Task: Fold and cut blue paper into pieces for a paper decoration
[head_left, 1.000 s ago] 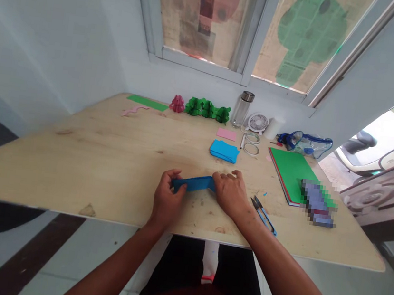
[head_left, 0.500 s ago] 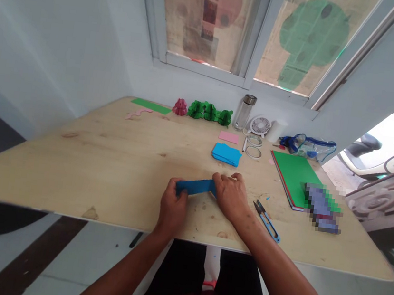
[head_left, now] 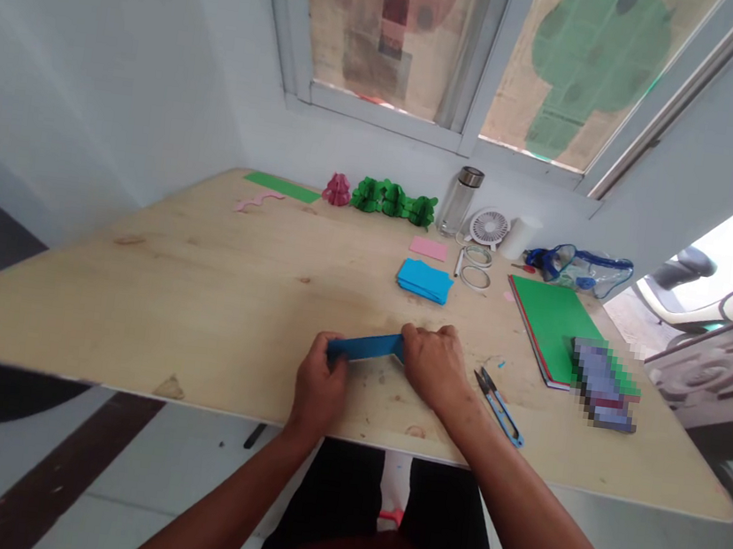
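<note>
Left hand and right hand grip 1 long blue paper strip near the pale wooden surface's front edge. Bare wood spreads leftward.

Snips right of the right hand, bottle behind the card stack.

- Here we are, up at the wearer's head, looking forward and steeply down over the table!
- Centre stage, just below the middle: left hand, right hand and blue strip, all within arm's reach.
- Down at the bottom edge, the wearer's own legs come in close!
- Up top, farther off, the window leans in the frame.
- And it's a wide view, catching the scooter at far right!
</note>
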### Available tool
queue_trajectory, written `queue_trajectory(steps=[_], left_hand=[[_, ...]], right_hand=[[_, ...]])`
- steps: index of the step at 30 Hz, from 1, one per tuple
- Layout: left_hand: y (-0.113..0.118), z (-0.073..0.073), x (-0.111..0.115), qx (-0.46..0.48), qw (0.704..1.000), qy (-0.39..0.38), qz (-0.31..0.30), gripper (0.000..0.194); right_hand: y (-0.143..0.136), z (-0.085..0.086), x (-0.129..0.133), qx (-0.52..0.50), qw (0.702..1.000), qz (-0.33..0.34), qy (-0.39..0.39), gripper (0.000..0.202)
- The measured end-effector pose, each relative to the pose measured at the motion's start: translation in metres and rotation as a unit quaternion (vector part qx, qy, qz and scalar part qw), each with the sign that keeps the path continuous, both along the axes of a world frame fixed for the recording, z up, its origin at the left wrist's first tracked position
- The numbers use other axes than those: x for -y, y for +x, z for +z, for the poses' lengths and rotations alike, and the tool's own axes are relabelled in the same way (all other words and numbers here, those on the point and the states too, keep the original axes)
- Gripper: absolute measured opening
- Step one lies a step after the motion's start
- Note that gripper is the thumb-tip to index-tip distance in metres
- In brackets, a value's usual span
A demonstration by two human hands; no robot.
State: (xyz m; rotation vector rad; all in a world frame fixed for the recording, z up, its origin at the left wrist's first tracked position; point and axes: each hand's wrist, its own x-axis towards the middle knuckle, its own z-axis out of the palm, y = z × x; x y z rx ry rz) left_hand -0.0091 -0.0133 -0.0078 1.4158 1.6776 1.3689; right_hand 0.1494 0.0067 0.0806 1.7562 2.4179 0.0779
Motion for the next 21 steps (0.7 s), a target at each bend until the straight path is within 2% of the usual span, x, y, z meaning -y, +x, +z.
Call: queue_trajectory(steps=[5,13,21], left_hand=[[-0.002,-0.001,0.002,-0.003,1.0,0.001,0.003,0.023],[-0.002,0.001,0.005,-0.006,1.0,-0.006,-0.011,0.017],[-0.009,0.014,0.003,-0.033,0.999,-0.005,-0.031,0.023]], right_hand=[[-0.001,0.001,0.001,0.005,1.0,-0.003,-0.011,0.023],[-0.003,0.003,-0.001,0.006,1.0,-0.01,-0.028,0.026],[0.009,0.018,-0.001,-0.022,0.997,-0.027,-0.064,0.027]])
